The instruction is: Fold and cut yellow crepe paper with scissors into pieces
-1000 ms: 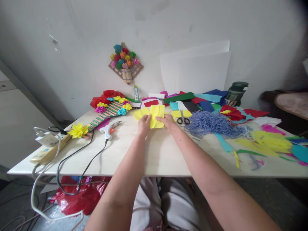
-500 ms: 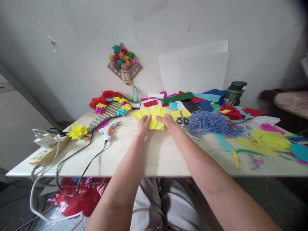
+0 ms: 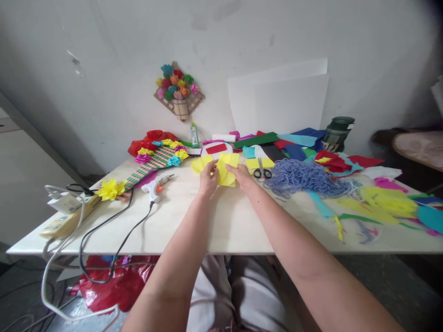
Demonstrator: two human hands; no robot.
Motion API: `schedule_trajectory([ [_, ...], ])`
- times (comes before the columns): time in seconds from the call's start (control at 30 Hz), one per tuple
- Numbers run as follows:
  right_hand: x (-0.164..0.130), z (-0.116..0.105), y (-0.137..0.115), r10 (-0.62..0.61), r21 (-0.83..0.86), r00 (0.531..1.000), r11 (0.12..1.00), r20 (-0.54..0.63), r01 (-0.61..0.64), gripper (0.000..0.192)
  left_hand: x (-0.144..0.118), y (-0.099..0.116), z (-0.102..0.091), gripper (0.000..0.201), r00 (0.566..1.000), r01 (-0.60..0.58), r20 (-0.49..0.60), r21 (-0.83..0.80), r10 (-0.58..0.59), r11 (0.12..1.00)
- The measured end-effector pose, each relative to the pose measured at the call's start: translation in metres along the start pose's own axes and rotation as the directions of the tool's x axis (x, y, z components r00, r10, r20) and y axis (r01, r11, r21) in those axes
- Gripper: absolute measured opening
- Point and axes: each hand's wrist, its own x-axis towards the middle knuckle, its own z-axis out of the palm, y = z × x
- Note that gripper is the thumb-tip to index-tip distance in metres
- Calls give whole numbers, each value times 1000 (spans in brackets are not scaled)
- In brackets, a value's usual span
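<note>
Yellow crepe paper (image 3: 224, 177) is held up over the middle of the table, with folds across it and another flap spreading to the left. My right hand (image 3: 242, 177) pinches its right side, thumb in front. At the paper's left part, the fingers of my left hand (image 3: 208, 180) are bent and closed on it; the fingertips are partly hidden. Behind the paper lies a white disc with a purple rim, bearing a red paper rectangle (image 3: 216, 148). Black-handled scissors (image 3: 262, 172) rest on a yellow sheet (image 3: 269, 163), right of my right hand.
A white glue gun (image 3: 152, 188) with a black cord lies left, near a power strip (image 3: 71, 216) and a flower-trimmed woven stick piece (image 3: 151, 165). Tangled blue yarn (image 3: 304, 177), paper scraps (image 3: 391, 203) and a dark jar (image 3: 339, 133) occupy the right. A tube (image 3: 194, 135) stands behind.
The fingers of my left hand have shifted and bent more at the yellow paper's left part. My right hand keeps its pinch in nearly the same place.
</note>
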Motion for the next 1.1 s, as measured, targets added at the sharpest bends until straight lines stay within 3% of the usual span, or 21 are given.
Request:
schedule_trajectory([
  [0.33, 2, -2, 1, -49, -94, 998, 995, -43, 44, 31, -4, 9, -3, 57, 988, 23, 149, 140, -44, 990],
  [0.57, -1, -1, -1, -34, -121, 999, 992, -2, 33, 31, -3, 11, -4, 53, 991, 12, 129, 142, -31, 990],
  [0.7, -2, -1, -2, -5, -83, 999, 997, 43, 9, 29, -2, 10, -4, 46, 994, 70, 84, 50, -74, 996],
  [0.9, 3, -3, 0, -43, -71, 999, 997, 11, 44, 28, 1, 5, -6, 38, 982, 188, 40, -188, -184, 964],
  [1.1, 5, -6, 1, -82, -151, 996, 985, -23, 78, 29, 2, 2, -8, 27, 967, 248, 14, -263, -253, 932],
])
